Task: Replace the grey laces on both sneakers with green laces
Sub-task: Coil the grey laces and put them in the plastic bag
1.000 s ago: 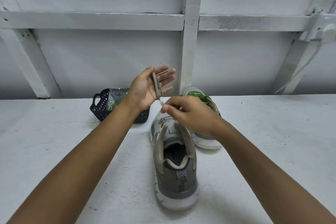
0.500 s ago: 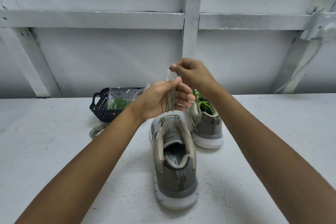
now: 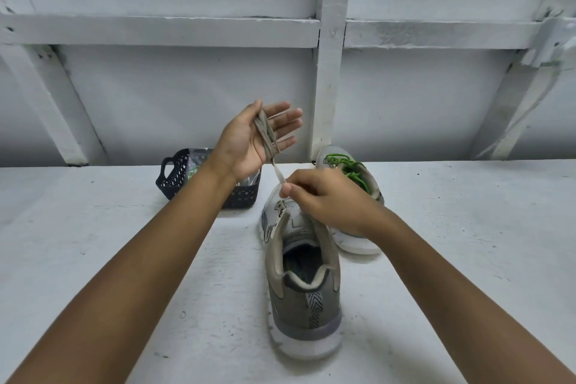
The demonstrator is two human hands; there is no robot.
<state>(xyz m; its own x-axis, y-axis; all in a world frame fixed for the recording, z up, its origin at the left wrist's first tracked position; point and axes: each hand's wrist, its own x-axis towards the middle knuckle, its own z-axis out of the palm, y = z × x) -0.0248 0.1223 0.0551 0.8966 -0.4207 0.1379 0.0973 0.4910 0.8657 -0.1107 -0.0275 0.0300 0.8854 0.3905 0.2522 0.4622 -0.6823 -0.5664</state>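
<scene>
In the head view, the left hand (image 3: pixel 249 140) is up with flat, straight fingers, and the grey lace (image 3: pixel 265 134) lies in loops across its palm, while the right hand (image 3: pixel 330 196) pinches the lace's end just above the near sneaker (image 3: pixel 305 299). The loops look loose, so a hard pull could slide them off into a tangle.
</scene>
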